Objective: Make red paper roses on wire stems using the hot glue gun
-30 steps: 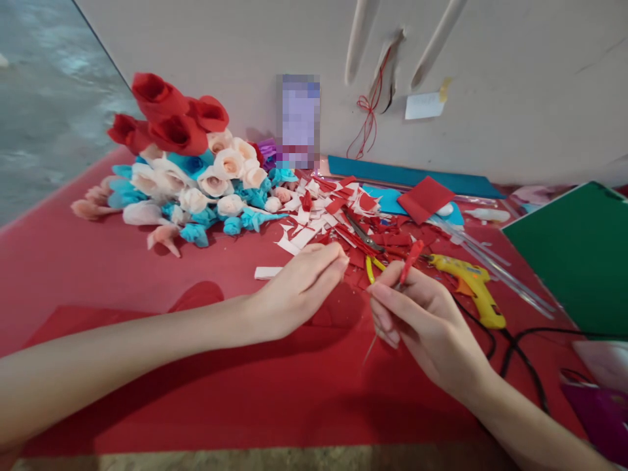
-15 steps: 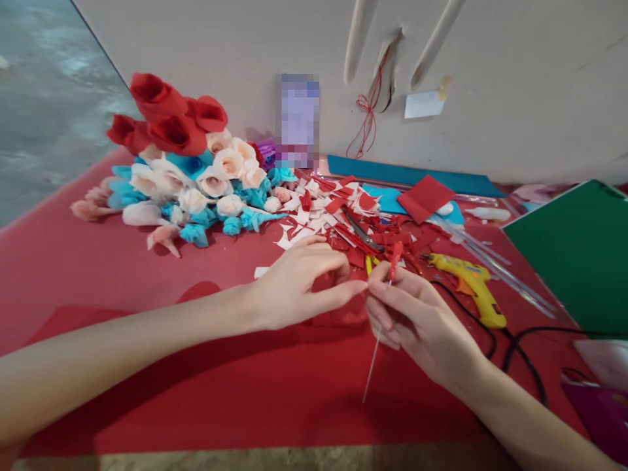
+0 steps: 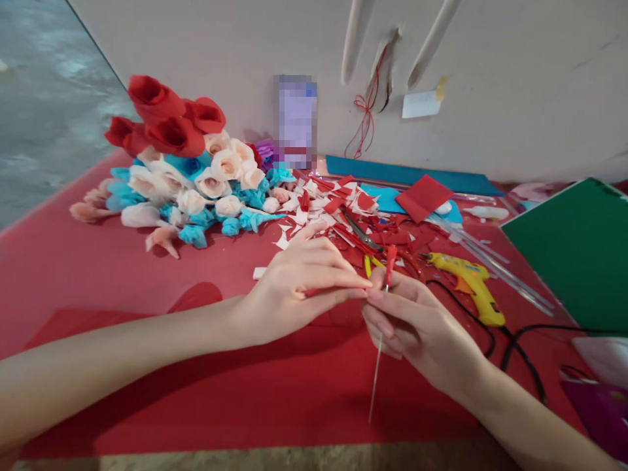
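My right hand [image 3: 417, 320] is closed in a pinch on a thin wire stem [image 3: 375, 379] that points down toward the table. Small red crepe paper [image 3: 390, 261] is wrapped around the stem's top, just above the fingers. My left hand [image 3: 304, 284] reaches in from the left, its thumb and forefinger pressed together against the right fingertips. What lies between those left fingertips is too small to make out. Beneath both hands is a sheet of red paper [image 3: 220, 399]. Scissors [image 3: 362, 232] lie among the scraps just beyond the hands.
Paper flowers [image 3: 196, 176] in red, white, blue and pink are heaped at the back left. Red and white scraps [image 3: 324, 209] spread across the middle. On the right are a yellow glue gun [image 3: 468, 288], its black cord [image 3: 524, 360], clear sticks [image 3: 500, 268] and a green board [image 3: 574, 255].
My left forefinger has come down onto the thumb, closing a pinch beside the stem. The stem has turned slightly more upright and sits a little lower in my right hand.
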